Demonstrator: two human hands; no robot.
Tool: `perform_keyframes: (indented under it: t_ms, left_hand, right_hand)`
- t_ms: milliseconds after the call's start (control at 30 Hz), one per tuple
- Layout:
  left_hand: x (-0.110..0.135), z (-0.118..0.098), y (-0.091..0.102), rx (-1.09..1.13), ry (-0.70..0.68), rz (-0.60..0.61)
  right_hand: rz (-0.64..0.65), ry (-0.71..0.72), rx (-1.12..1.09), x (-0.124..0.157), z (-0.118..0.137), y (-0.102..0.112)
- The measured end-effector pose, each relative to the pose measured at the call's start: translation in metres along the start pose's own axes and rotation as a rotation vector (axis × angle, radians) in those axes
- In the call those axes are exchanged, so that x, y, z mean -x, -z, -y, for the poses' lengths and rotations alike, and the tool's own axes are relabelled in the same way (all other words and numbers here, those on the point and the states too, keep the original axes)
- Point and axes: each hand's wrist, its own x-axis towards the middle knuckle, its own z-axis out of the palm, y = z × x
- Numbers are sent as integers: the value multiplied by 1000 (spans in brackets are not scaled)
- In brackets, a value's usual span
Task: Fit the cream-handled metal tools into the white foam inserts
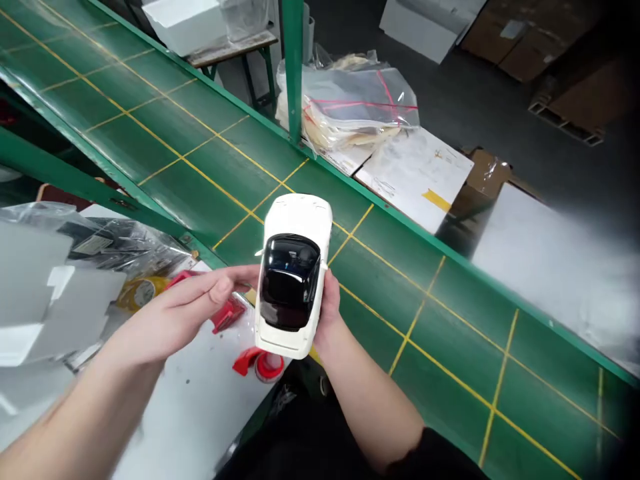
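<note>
A white toy car (297, 210) with a glossy black roof and windows is held up in front of me, seen from above. My right hand (329, 307) grips it along its right side and from underneath, with most of the fingers hidden behind the body. On the other side, my left hand (200, 301) is stretched out flat. Its fingertips reach the car's left edge, and the car hides their ends, so I cannot tell whether they press on it. A small side mirror sticks out just above those fingertips.
A green conveyor belt (450, 333) with yellow grid lines runs diagonally behind the car. Red tape dispensers (245, 360), yellow tape (143, 292) and plastic bags (125, 243) lie on the white table (190, 413) at left. A green post (293, 73) rises from the belt's far edge.
</note>
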Motion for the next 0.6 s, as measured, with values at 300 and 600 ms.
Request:
perform_keyframes:
  t_ms: [300, 600]
  left_hand:
    - [294, 88, -110, 266, 316, -689]
    - [553, 304, -299, 802, 909, -904]
  right_hand:
    - [154, -530, -90, 197, -25, 3]
    - [115, -821, 315, 314, -59, -38]
